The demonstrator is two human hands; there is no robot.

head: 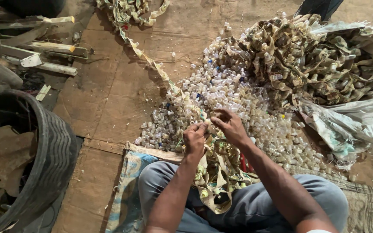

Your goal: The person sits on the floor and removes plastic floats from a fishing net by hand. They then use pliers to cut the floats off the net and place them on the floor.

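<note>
Seen from above, a seated person's left hand (194,139) and right hand (229,125) both pinch closed on a tan webbing strip (214,172) draped over the lap, beside a pile of small translucent plastic caps (229,95) on the wooden floor (109,99).

The strip (216,170) pinched by the left hand (194,139) and right hand (231,125) looks like limp, matt, tan cloth or webbing, creased and soiled, with small pale plastic pieces fixed along it. The heap of caps (234,101) beyond is translucent plastic, whitish with a dull sheen, a few blue ones among them. The floor (109,99) is rough, worn wood board, dusty and unvarnished. The tyre (52,159) is matt black rubber with a ribbed tread. The sack (355,125) looks woven plastic, crumpled and stained. The trousers (260,207) are smooth grey cloth
</note>
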